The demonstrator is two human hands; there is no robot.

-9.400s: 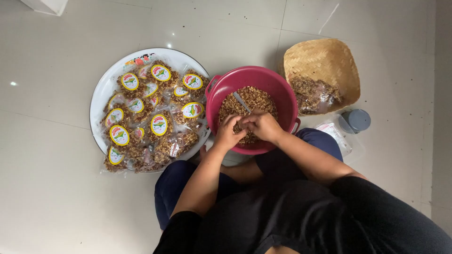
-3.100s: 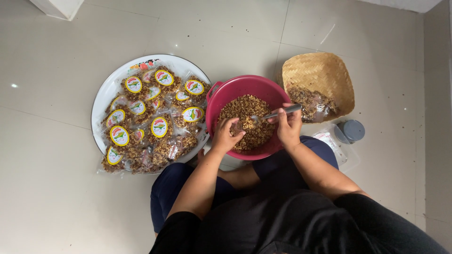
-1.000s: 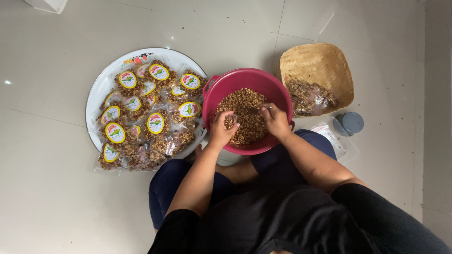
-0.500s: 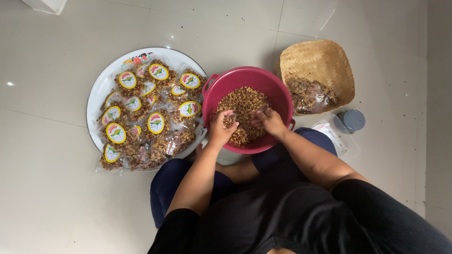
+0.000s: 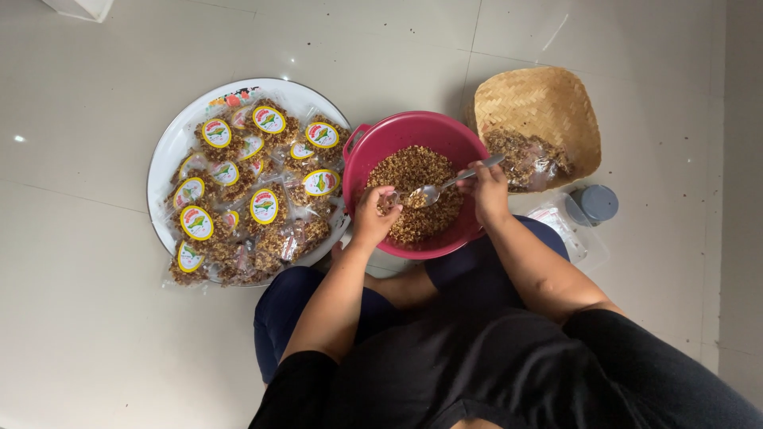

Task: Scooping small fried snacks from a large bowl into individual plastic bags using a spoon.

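Dozens of small clear packs (image 5: 269,206) of brown crunchy snack, most with a yellow oval sticker on top, are heaped on a big round white tray (image 5: 176,144) at the far left, sitting on pale floor tiles (image 5: 95,318). A few packs hang over the tray's near edge.

Just right of the tray, pretty much touching it, is a pink bowl (image 5: 373,143) holding loose brown snack mix (image 5: 413,171). The left hand (image 5: 373,218) is at the near-left rim of the bowl, fingers curled in and pinched on a small clear bag (image 5: 389,197), which is hard to make out since it's see-through. A metal spoon (image 5: 445,186) is loaded with mix, its bowl end right up against the bag's mouth. The right hand (image 5: 486,191) has its fingers closed tight on the spoon's handle, over the bowl's right rim, with the handle pointing up and to the right.

Further right, behind the bowl, there's a woven basket (image 5: 540,103) with a pile of mix in clear plastic inside it. Near the basket, closer to the person, lie some empty clear bags (image 5: 566,230) and a small grey-blue lid (image 5: 596,204) on the floor.

The person sits cross-legged in dark blue trousers (image 5: 290,314) and a black top.
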